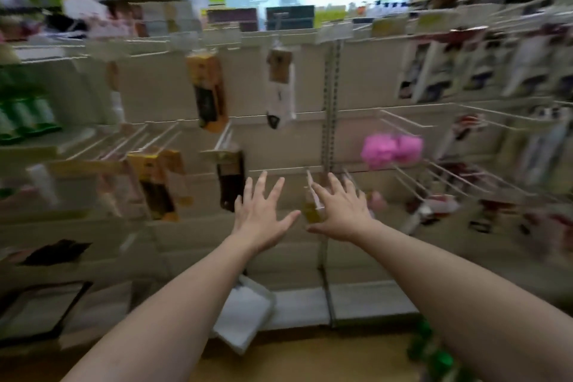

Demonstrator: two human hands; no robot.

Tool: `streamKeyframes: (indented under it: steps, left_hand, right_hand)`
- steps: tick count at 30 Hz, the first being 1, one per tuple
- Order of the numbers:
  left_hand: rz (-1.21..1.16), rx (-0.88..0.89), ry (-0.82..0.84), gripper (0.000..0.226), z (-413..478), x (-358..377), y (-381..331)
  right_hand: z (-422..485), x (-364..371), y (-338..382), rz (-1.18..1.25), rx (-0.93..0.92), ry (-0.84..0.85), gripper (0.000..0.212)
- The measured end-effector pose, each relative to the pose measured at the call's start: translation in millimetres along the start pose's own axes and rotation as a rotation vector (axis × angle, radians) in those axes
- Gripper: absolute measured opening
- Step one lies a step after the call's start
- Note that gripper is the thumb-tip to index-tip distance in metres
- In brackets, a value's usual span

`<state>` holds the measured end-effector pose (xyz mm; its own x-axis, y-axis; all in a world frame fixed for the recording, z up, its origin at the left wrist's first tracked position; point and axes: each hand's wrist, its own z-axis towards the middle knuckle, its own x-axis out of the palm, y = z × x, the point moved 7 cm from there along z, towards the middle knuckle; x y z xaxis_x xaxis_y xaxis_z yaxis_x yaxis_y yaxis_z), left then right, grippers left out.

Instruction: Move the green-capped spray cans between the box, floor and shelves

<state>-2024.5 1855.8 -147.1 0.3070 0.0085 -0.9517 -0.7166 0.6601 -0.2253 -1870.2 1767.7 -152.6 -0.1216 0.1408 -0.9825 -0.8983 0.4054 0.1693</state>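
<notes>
Both hands reach forward with fingers spread and holding nothing, the left hand (262,214) and right hand (342,211) flanking a small yellowish packet (311,208) hanging upright on a far hook, nearer the right fingers.

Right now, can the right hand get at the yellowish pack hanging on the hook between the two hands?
Probably yes. The right hand is open, its fingers spread right beside the yellowish pack, and nothing stands between them. Blur hides whether they already touch.
</notes>
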Motion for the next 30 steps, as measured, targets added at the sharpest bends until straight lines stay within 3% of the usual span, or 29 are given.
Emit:
streamKeyframes:
  steps: [16, 30]
  left_hand:
    - [-0.108, 0.318, 0.189, 0.086, 53, 157, -321]
    - [-0.141, 0.663, 0.469, 0.087, 93, 286, -482]
  right_hand:
    - [-114, -21, -370, -0.022, 0.423, 0.048, 0.105]
    - [-151, 32, -514, 0.034, 0.761, 0.169, 0.108]
